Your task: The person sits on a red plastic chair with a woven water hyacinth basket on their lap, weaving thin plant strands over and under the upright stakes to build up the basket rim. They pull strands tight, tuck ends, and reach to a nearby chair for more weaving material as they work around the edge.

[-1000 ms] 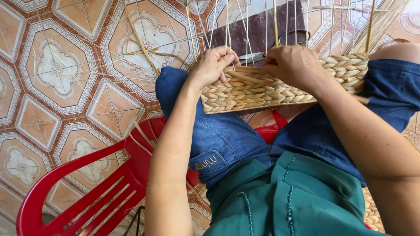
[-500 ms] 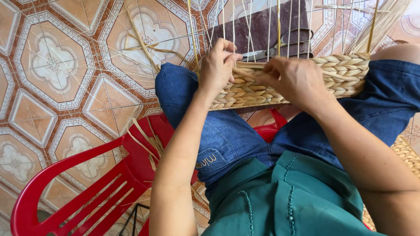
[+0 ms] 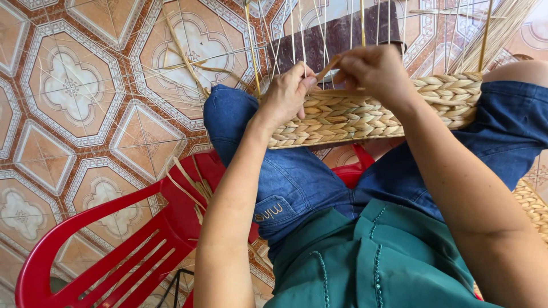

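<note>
A half-woven straw basket (image 3: pixel 365 117) rests across my knees, with thin upright stakes (image 3: pixel 297 34) rising from its top edge. My left hand (image 3: pixel 288 91) sits on the basket's left end and pinches a flat straw strand (image 3: pixel 330 67). My right hand (image 3: pixel 377 71) grips the same strand just to the right, above the woven rim. Both hands nearly touch. I wear blue jeans (image 3: pixel 285 171) and a green top (image 3: pixel 365 262).
A red plastic chair (image 3: pixel 108 239) stands at the lower left with loose straw strips (image 3: pixel 191 185) lying on it. The floor is patterned tile (image 3: pixel 68 85). More loose straw (image 3: pixel 188 63) lies on the tiles, and another woven piece (image 3: pixel 534 205) shows at the right edge.
Both hands have lifted slightly above the basket's rim and drawn closer together on the strand. The camera view has shifted a little.
</note>
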